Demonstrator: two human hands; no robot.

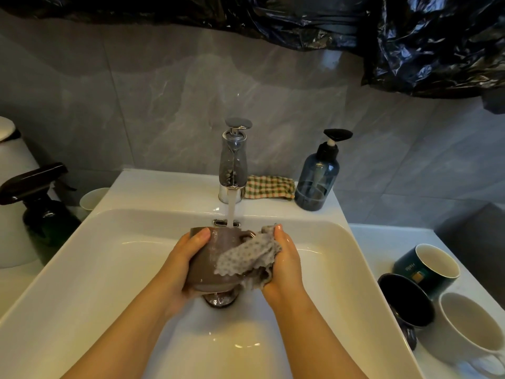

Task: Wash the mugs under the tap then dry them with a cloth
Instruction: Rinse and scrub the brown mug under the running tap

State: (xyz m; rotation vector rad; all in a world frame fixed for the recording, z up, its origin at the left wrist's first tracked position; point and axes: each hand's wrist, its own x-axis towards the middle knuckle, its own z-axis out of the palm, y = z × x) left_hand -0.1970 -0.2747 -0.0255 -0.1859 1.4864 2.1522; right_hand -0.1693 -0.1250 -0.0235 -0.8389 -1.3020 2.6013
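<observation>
Centrally, left hand (pixel 182 265) grips brown mug (pixel 210 259) under tap (pixel 233 162), right hand (pixel 284 262) clutches grey cloth (pixel 247 258) hiding mug's handle; lower-right white mug (pixel 470 329) cropped.

A blue pump bottle (pixel 317 181) stands on the basin ledge, right. A dark spray bottle (pixel 41 203) stands left; black plastic sheeting (pixel 426 45) hangs above.

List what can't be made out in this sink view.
- Inside of the brown mug: faces away from the head view.
- Mug's right side: covered by the grey cloth in the right hand.
- Drain: mostly hidden behind the mug and left hand.
- White mug: cut off by the right edge.
</observation>
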